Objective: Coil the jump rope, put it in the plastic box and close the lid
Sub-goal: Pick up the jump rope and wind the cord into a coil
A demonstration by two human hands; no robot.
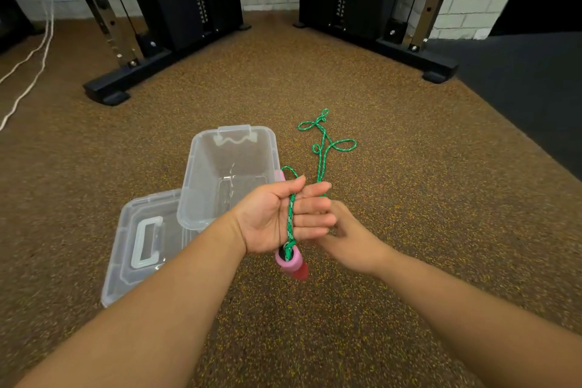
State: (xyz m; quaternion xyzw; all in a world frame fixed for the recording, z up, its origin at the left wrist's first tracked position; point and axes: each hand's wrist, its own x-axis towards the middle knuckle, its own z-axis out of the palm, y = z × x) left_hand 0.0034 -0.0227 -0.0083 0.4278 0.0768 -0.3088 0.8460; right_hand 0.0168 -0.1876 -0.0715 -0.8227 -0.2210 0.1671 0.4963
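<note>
1. Green braided cord of the jump rope (291, 214) runs across the open palm of the left hand (277, 217), from the fingertips down to the heel of the hand. The fingers are straight and pressed side by side, not curled, so the hand seems to serve as a flat former to wind the cord around.
2. A pink handle (288, 261) hangs just below the left palm; its open end faces the camera and its body points down and away, so its weight probably keeps that strand taut.
3. The right hand (349, 239) sits just behind the left fingers, which partly hide it. It looks loosely curled, likely feeding the cord, but whether it pinches the cord cannot be told.
4. The loose cord runs away from the hands along the speckled floor (393, 198), its long axis pointing away from the person, ending in small loops.
5. The clear plastic box (201, 164) stands open just left of the hands, one corner resting on its lid (126, 261), which lies flat: both are within reach for stowing.
</note>
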